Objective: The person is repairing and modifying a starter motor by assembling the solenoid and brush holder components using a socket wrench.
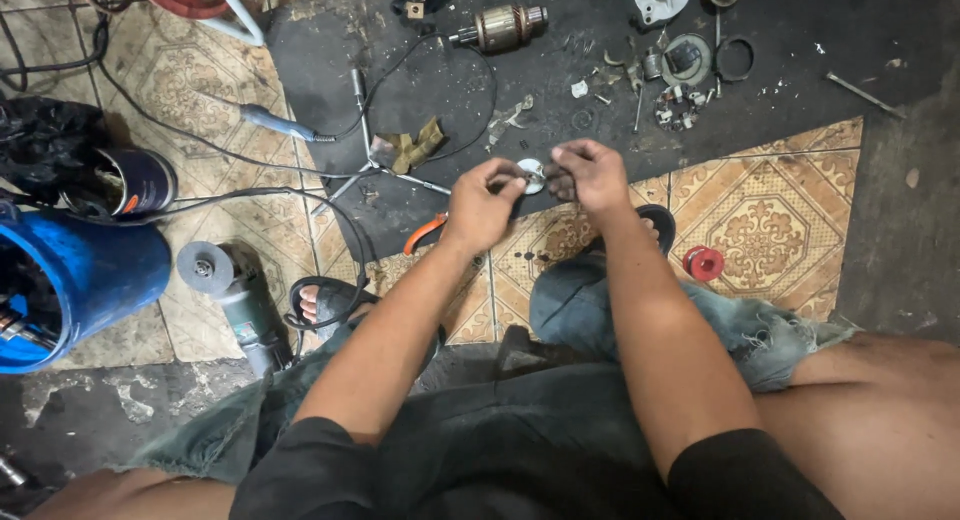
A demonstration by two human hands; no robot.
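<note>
My left hand (482,204) and my right hand (588,174) meet above the floor, both pinching a small round silvery metal part (531,174) between their fingertips. The fingers of both hands are grimy and curled around the part, hiding most of it. On the dark mat beyond lie a motor armature (500,26) with copper windings, a round metal housing piece (685,60), a black ring (736,58) and several small loose parts (678,108).
An angle grinder (235,295) lies at the left beside a blue bucket (80,280) and a can (135,180). Orange-handled pliers (425,232), a cross wrench (368,150), a soldering iron (280,125) with cables, a red spool (704,263) and a bolt (865,95) lie around.
</note>
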